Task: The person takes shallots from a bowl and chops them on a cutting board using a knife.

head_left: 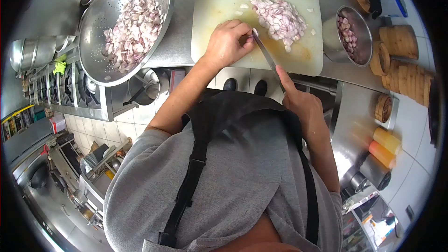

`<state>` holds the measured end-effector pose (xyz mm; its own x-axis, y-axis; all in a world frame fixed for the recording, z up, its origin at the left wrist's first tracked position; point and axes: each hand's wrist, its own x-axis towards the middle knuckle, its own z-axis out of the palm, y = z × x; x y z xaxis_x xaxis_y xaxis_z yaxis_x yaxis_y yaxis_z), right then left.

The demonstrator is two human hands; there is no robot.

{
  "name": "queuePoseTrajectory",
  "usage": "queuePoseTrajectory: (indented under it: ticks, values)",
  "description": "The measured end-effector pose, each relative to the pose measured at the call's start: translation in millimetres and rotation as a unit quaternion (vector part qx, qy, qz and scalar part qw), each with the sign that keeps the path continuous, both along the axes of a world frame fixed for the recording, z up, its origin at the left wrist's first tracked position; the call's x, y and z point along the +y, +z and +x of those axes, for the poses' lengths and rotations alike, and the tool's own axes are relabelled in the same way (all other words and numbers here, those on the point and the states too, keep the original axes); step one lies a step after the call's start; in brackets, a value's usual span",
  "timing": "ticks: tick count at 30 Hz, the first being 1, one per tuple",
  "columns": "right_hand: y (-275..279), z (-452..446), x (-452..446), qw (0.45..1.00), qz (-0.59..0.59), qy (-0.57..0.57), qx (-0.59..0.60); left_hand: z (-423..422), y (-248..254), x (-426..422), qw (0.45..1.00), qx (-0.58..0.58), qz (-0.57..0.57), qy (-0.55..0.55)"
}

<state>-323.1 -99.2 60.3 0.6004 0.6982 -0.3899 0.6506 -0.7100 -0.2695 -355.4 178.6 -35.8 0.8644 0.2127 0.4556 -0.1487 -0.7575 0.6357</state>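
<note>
My right hand point(301, 105) is wrapped round the handle of a knife point(268, 55), its index finger stretched along the spine. The blade tip reaches a small shallot piece point(255, 33) on the cutting board point(210, 0). That piece is pinched in the fingertips of my left hand point(228, 42), which rests on the board. Just beyond the knife lies a pile of sliced pale-purple shallots point(281, 18), with a few loose slices around it.
A large perforated colander point(95, 42) of sliced shallots stands left of the board. To its right is a steel pot point(366, 49) of whole shallots. Wooden steamers point(399, 42) and sauce bottles point(382, 154) are further right; a stove point(70, 84) is at left.
</note>
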Motion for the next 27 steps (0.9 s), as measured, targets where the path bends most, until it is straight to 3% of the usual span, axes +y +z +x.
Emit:
queuePoseTrajectory:
  ticks: [8,13,17,27]
  values:
    - [2,7,-3,0.999,0.000,-0.044,0.025,2,2,-5,0.999,0.011,0.046,0.009]
    - [5,8,-7,0.997,0.015,-0.074,0.018,10,2,-14,0.987,-0.016,0.139,-0.080]
    - [4,6,-3,0.997,-0.025,-0.075,0.019,7,0,-19,0.999,0.019,0.050,0.003]
    - [15,-7,-9,0.999,-0.002,-0.025,-0.028,10,-2,-14,0.999,0.028,0.015,-0.010]
